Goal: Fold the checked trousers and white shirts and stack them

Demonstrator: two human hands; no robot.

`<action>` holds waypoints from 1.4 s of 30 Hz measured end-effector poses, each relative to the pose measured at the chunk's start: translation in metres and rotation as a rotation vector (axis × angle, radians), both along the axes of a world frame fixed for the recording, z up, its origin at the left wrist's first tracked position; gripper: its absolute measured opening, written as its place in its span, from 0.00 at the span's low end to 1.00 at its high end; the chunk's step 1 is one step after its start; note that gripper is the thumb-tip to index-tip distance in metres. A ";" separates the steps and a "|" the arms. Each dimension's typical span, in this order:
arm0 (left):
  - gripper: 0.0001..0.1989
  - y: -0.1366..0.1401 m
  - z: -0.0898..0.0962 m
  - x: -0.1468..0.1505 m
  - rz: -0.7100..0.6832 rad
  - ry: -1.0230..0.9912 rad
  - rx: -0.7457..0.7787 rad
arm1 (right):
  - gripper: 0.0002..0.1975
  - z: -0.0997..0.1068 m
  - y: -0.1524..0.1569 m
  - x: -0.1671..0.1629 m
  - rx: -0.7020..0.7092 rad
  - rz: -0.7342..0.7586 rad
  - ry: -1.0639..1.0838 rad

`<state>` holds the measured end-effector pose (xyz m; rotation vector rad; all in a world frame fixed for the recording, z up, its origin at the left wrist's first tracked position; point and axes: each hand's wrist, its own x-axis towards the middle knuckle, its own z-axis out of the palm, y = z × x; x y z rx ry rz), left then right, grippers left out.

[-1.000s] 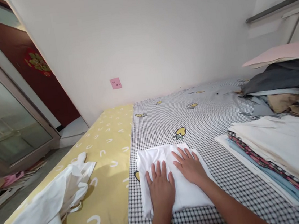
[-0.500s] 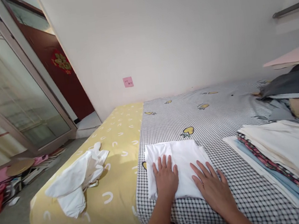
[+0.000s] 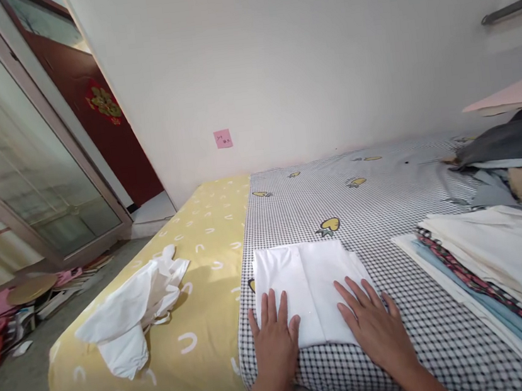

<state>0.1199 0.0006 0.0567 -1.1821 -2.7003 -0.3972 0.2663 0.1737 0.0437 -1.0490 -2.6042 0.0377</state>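
A white shirt [image 3: 307,278], folded into a rough rectangle with its button front facing up, lies on the checked bedsheet [image 3: 287,217] right before me. My left hand [image 3: 274,333] rests flat over its lower left corner, fingers spread. On the lower right part lies my right hand [image 3: 371,315], palm down with fingers apart. Neither hand grips the fabric. To the left, a crumpled white garment [image 3: 133,313] sits on the yellow cloth [image 3: 208,348].
At the right is a stack of folded clothes [image 3: 506,254], white on top. Behind it rises a pile of dark and brown clothes [image 3: 516,145]. A pink note [image 3: 223,139] sticks to the wall. Books and red items [image 3: 26,300] lie on the floor by the glass door [image 3: 37,153].
My left hand has slid down and left from the shirt's middle to its lower left corner, uncovering the button front. My right hand has hardly moved.
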 end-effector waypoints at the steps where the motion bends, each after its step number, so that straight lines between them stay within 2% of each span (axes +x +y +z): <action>1: 0.26 0.000 -0.001 -0.005 -0.004 -0.014 -0.028 | 0.28 0.000 0.000 0.000 0.001 -0.002 -0.003; 7: 0.26 0.024 0.012 -0.036 -0.009 -0.098 -0.119 | 0.27 0.000 0.000 0.000 0.048 -0.014 0.005; 13: 0.26 0.055 0.029 -0.062 0.068 -0.143 -0.135 | 0.28 -0.005 0.001 0.002 0.099 -0.011 0.034; 21: 0.28 0.086 0.024 -0.102 0.117 -0.156 -0.074 | 0.28 -0.006 0.002 0.005 0.100 0.004 0.043; 26: 0.29 0.093 0.025 -0.109 0.136 -0.182 -0.072 | 0.27 -0.002 0.001 0.003 0.102 0.001 0.015; 31: 0.29 0.077 0.025 -0.094 0.136 -0.151 -0.042 | 0.27 -0.004 0.001 0.001 0.090 -0.019 -0.008; 37: 0.28 0.029 0.023 -0.067 0.134 -0.123 -0.045 | 0.27 0.001 -0.002 0.000 0.072 -0.029 -0.026; 42: 0.27 -0.005 0.021 -0.056 0.136 -0.135 -0.042 | 0.26 0.004 -0.007 0.006 0.083 -0.017 0.017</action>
